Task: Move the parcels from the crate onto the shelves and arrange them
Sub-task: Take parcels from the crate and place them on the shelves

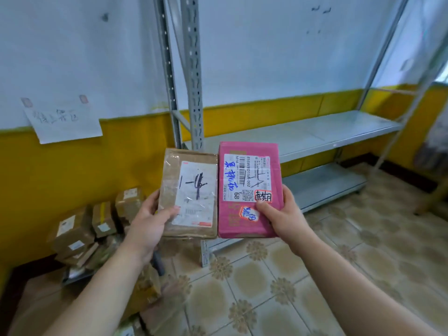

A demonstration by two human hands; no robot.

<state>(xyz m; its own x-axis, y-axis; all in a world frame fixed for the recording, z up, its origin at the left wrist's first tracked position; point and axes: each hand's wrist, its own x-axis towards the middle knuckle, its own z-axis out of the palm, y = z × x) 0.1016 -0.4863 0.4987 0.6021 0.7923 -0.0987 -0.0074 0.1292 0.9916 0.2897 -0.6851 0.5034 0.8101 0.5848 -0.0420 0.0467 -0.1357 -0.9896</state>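
Note:
I hold two parcels side by side in front of the grey metal shelving. My left hand (pixel 151 223) grips a brown cardboard parcel (pixel 172 170) with a white label by its lower left edge, thumb on the label. My right hand (pixel 282 214) grips a pink parcel (pixel 274 170) with a barcode label and blue writing, thumb on its face near the lower right. The two parcels touch along their long edges. Behind them the upper shelf board (pixel 303 133) and the lower shelf board (pixel 324 183) carry nothing that I can see.
Several brown cardboard parcels (pixel 80 231) lie piled at the lower left against the yellow wall. More packages (pixel 148 287) sit under my left forearm. A shelf upright (pixel 194 76) rises at centre. The patterned tile floor (pixel 291 275) spreads to the right.

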